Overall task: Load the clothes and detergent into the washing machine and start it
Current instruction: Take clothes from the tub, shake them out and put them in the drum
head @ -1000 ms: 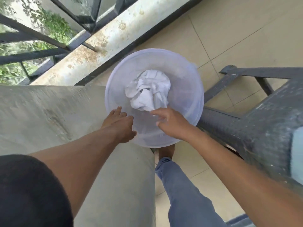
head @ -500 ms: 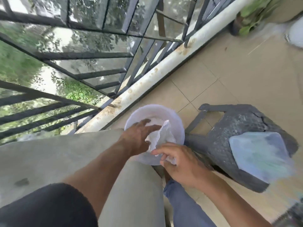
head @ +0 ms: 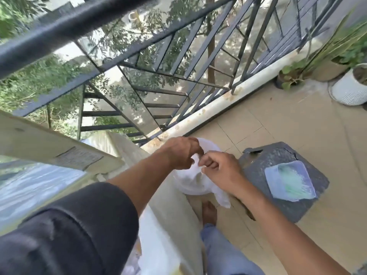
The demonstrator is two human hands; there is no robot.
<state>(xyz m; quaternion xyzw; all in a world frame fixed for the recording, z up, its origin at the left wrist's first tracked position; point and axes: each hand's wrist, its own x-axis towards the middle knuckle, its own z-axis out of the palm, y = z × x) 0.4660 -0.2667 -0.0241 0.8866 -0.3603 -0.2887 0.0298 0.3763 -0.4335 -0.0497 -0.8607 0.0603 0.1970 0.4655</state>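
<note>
- Your left hand (head: 181, 152) has its fingers curled onto the top of the white cloth (head: 196, 175), gripping it; the fingertips are folded under, out of sight.
- Your right hand (head: 219, 169) pinches the same cloth just beside the left hand, thumb and forefinger pressed together on a fold, the other fingers curled in.
- The cloth hangs between the two hands, bunched, with a tail drooping below your right wrist. It is held up just beside the washing machine (head: 127, 153), off its right edge.
- The basin is mostly hidden behind the cloth and your hands; you cannot tell where cloth ends and basin begins.
- The washing machine's raised lid (head: 59, 147) stands to the left of your hands, with a label on its face; the opening beneath is blurred.
- Right of the machine, past your hands, stands a dark plastic stool (head: 278, 175) with a pale blue-green packet (head: 290, 179) lying on its seat.
- Your bare foot (head: 208, 213) and jeans leg (head: 224, 253) stand on the tiled floor (head: 288, 124) between machine and stool.
- Beyond the machine runs a dark metal railing (head: 178, 62) on a stained white kerb (head: 228, 104).
- Far right of the machine, along the kerb, sit potted plants (head: 294, 74) and a white ribbed pot (head: 351, 90).
</note>
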